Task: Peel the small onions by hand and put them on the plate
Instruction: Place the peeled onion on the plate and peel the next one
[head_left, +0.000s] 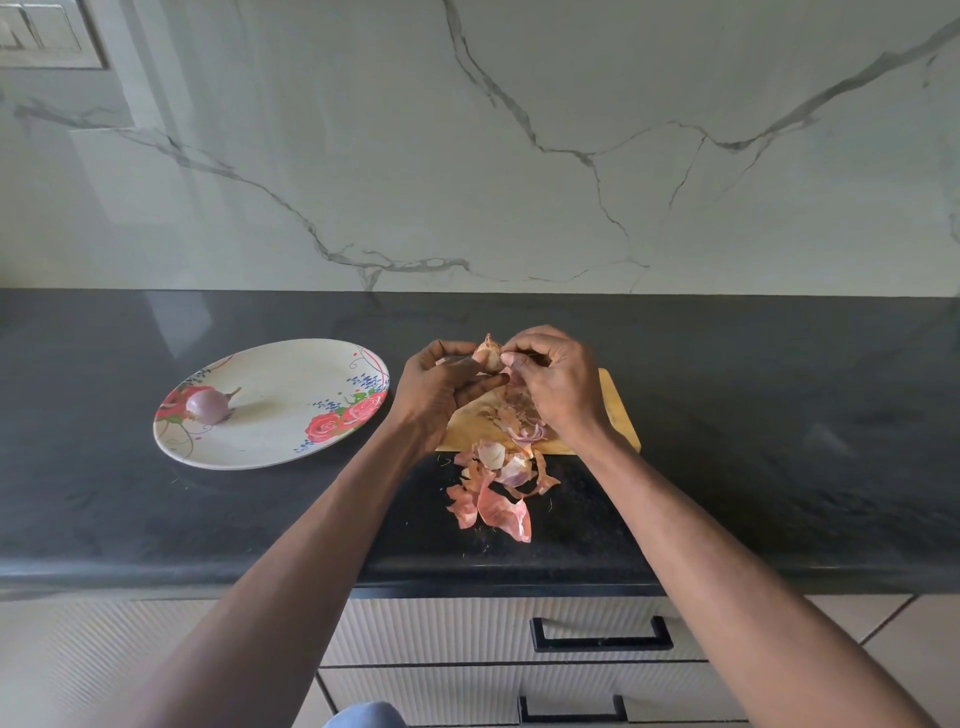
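**Kitchen counter, onion peeling: contents as seen**

Surface: a dark speckled stone counter (727, 395), glossy, backed by a pale marble-look wall (519, 156) with grey veining. A switch plate (47, 31) sat at the wall's upper left corner. Below the counter edge ran white ribbed drawer fronts carrying two black bar handles (600, 636).

Count:
- One oval plate (291, 384), cream with red rose and blue sprig print, lay on the counter to the left of the hands.
- One peeled onion (208, 406), purple, smooth and glossy with a short dry stem tip, rested on the plate's left part beside a rose motif.
- One wooden cutting board (618, 410), mostly hidden under the hands, lay just right of the plate.
- One loose heap of skins (498, 483), papery pink and orange, spilled from the board's near edge onto the counter.
- One onion in work (488, 356), pale and still partly jacketed in dry skin, was held above the board's far end.

Hands: the left hand (441, 389) gripped the onion in work with curled fingers; the right hand (556, 379) pinched skin at its top between thumb and fingertips.
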